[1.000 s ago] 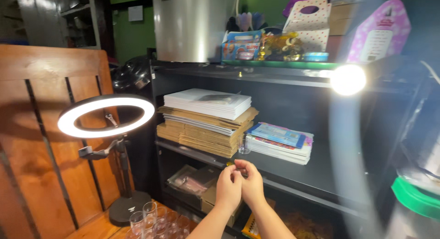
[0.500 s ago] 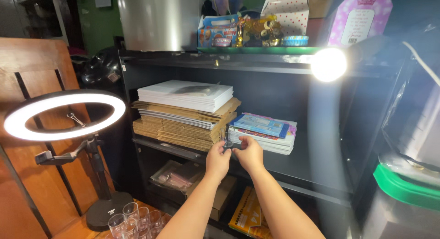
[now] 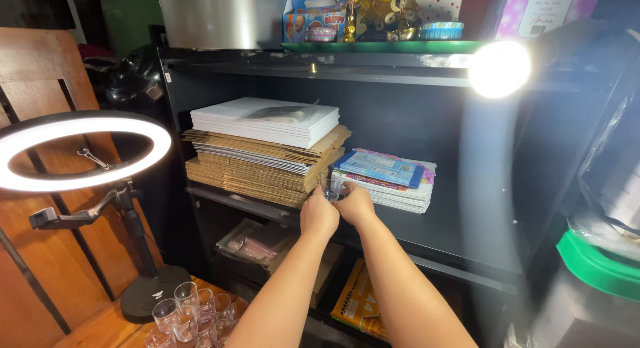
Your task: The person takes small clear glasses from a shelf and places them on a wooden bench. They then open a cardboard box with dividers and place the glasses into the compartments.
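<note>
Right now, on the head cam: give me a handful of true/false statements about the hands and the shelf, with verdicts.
1. Both hands meet at a small clear glass on the middle shelf. True.
2. The left hand rests on the ring light. False: it is at the glass; the ring light stands apart, off to the left.
3. The glass stands between the cardboard stack and a pile of colourful booklets. True.
4. The right hand holds a green lid. False: it is at the glass.
5. More clear glasses stand by the ring light's base. True.

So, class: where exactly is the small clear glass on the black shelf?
The small clear glass stands mid-frame on the shelf, between the cardboard stack and the booklet pile, at both hands' fingertips.
</note>
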